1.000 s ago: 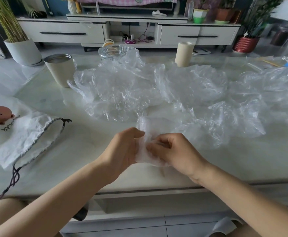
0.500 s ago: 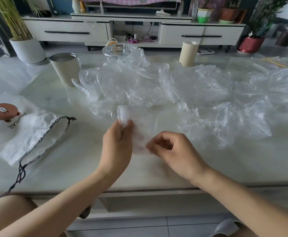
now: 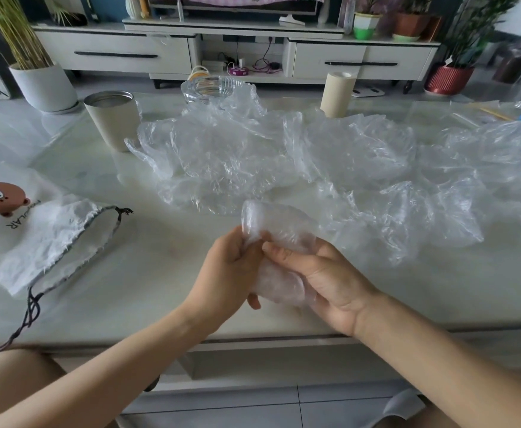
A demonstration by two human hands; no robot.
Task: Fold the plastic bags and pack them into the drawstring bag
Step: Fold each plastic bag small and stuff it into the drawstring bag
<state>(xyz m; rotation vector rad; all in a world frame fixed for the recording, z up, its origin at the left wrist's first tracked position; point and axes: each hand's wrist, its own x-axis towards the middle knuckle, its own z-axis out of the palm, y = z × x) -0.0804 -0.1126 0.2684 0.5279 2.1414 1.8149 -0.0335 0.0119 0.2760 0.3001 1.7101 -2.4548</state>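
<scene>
1. Grip first: your left hand [image 3: 225, 273] was curled round the left side of the plastic bag [image 3: 279, 225]. Your right hand [image 3: 324, 279] clasped it from the right, fingertips pressed into its middle. Neither hand was free.
2. The plastic bag was a cloudy, half-compacted wad held just above the tabletop [image 3: 160, 291], near its front edge. One end poked up past your fingers and the other bulged below them.
3. The step, as I judged it, was tightening the fold. Easing the air out toward the open end would have served better than crushing, since trapped air makes thin film spring back.
4. A flat packet would have packed better than a ball, so pressing it down on the tabletop looked worth doing.
5. The drawstring bag [image 3: 36, 242] lay flat to your left, well apart, its mouth turned toward your hands. It would likely have needed one hand to spread that mouth, so the fold had to hold under a one-hand pinch.
6. The pile [image 3: 253, 156] of loose bags lay just behind your hands. A stray edge could have snagged, so lifting the packet clear before moving left seemed wise. Most of the task looked undone.
</scene>
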